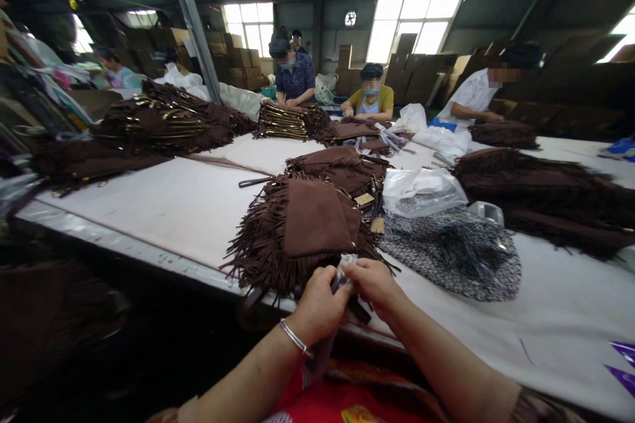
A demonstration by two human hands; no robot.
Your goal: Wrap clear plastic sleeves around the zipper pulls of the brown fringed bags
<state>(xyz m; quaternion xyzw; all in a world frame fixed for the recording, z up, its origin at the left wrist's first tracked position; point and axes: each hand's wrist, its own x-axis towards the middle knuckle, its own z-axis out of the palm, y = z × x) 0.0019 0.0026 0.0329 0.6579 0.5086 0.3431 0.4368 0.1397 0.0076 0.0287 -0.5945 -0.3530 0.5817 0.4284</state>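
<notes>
My left hand (321,301) and my right hand (373,283) are close together at the table's front edge. Both pinch the top of a narrow clear plastic sleeve (320,358), which hangs down toward my lap with something dark inside that I cannot make out. Just beyond my fingers lies a brown fringed bag (317,217), its smooth flap facing up and its fringe spread to the left. A tan tag (364,199) rests at its right side. Behind it is another brown fringed bag (337,162).
A black-and-white knitted cloth (451,251) lies to the right, with a clear plastic bag (421,192) on it. Piles of brown bags (540,195) stand right and left along the white table (163,211). Several co-workers (372,92) are at the far side.
</notes>
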